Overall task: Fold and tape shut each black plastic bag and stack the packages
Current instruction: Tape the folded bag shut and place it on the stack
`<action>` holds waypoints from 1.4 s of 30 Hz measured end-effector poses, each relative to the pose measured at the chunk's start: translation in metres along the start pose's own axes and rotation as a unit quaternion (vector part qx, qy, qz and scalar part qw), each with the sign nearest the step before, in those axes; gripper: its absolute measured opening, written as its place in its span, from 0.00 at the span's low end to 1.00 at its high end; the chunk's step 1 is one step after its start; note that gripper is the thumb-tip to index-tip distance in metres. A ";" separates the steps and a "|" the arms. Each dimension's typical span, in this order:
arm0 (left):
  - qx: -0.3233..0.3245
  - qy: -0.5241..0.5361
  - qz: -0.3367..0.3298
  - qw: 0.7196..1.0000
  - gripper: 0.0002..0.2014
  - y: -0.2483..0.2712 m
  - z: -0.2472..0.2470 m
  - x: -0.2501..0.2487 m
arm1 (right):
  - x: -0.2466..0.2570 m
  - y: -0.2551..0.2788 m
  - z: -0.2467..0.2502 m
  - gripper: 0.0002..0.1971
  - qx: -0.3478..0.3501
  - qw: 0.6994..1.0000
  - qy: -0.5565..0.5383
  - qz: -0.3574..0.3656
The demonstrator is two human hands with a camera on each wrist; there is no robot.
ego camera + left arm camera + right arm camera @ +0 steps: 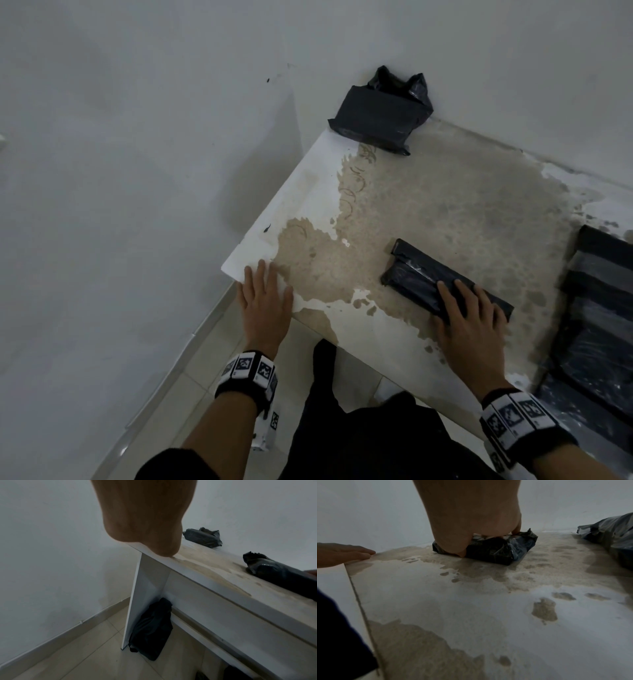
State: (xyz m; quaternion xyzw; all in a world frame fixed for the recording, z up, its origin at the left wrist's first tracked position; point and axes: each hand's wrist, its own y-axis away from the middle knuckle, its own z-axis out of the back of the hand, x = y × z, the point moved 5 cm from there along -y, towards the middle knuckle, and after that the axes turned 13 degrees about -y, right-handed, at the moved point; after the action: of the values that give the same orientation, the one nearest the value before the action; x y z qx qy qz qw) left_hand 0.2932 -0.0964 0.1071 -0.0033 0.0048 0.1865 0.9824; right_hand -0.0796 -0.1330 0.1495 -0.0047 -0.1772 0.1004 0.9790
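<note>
A folded black plastic package [414, 274] lies on the worn white table [445, 192], right of centre. My right hand [469, 308] rests over its near end with fingers spread across the top and the thumb along the near edge. The right wrist view shows that hand [474, 520] pressing down on the crinkled package [505, 551]. My left hand [265, 287] lies flat and empty on the table's near left corner, also seen as a hand [145, 520] on the table edge. A second black package [380, 116], its end loosely bunched, sits at the far corner by the wall.
Several flat black bags [599, 308] are piled at the table's right edge. A black bag [150, 628] leans under the table against its side panel. White walls close in behind and to the left. The table's near edge runs diagonally before my dark clothing.
</note>
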 end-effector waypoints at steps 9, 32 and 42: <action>-0.030 0.003 -0.009 1.000 0.30 -0.003 0.012 -0.001 | 0.004 0.000 -0.001 0.31 0.004 1.000 -0.003 -0.007; -0.008 0.091 -0.053 0.994 0.28 -0.073 0.024 -0.010 | 0.006 0.001 0.001 0.35 0.039 0.998 -0.010 -0.046; 0.114 0.060 -0.120 0.984 0.32 -0.223 0.030 -0.063 | 0.006 0.000 -0.001 0.34 0.057 0.996 -0.006 -0.064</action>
State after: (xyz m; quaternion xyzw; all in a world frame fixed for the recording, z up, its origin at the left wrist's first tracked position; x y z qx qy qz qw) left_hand 0.3167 -0.3271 0.1389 0.0971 0.0848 0.0645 0.9896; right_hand -0.0736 -0.1321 0.1512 0.0633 -0.1767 0.0472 0.9811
